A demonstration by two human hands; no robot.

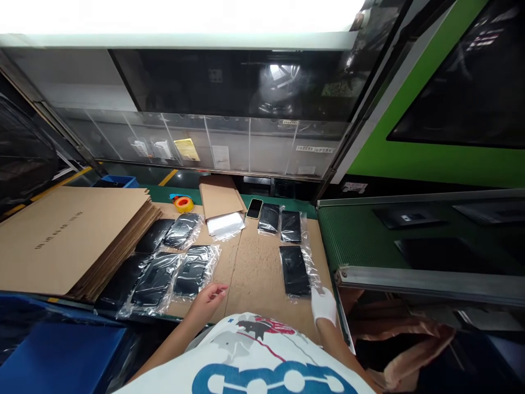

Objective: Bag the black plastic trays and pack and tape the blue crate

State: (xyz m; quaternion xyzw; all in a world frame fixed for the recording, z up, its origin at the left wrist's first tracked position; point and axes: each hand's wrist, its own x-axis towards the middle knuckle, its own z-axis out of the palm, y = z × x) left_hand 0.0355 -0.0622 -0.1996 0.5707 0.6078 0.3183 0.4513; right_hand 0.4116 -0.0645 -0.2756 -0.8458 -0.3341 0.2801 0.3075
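My left hand (209, 298) is bare and rests on the cardboard work surface (254, 268), fingers loosely curled, just right of a bagged black part (193, 272). My right hand (323, 304) wears a white glove and sits at the near end of another bagged black part (296, 270), touching or almost touching its plastic bag. Neither hand visibly grips anything. More bagged black parts (156, 279) lie in rows at the left, and two (290, 226) lie at the back.
A stack of flat cardboard sheets (69, 235) fills the left. At the back are a yellow tape roll (183, 204), a cardboard sleeve with white bags (221, 205) and a phone (254, 208). A green conveyor (361, 235) carrying black panels runs at the right. Blue bin (61, 355) near left.
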